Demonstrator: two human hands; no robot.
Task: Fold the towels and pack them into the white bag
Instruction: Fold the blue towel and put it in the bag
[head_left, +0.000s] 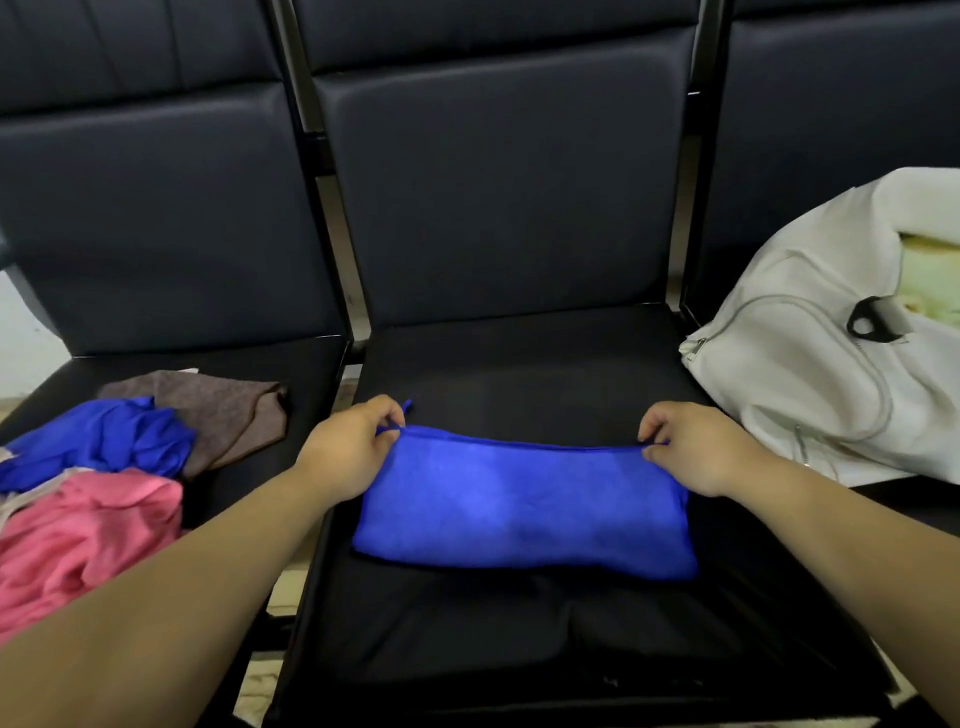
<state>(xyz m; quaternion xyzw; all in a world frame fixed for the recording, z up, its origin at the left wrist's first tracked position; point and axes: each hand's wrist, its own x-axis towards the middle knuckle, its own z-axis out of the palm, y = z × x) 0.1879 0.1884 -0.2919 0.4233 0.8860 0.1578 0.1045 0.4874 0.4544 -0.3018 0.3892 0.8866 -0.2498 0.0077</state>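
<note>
A blue towel (524, 509) lies folded into a wide strip on the middle black seat (519, 364). My left hand (353, 447) pinches its far left corner, and my right hand (691, 447) pinches its far right corner. The white bag (810, 374) rests on the right seat with its top unzipped and something pale yellow showing inside. On the left seat lies a heap of loose towels: a brown one (228, 410), a second blue one (104, 441) and a pink one (83, 540).
Three dark padded seats stand in a row with metal frame bars (332, 218) between them. Pale floor (26, 338) shows at the far left and through the gaps between the seats.
</note>
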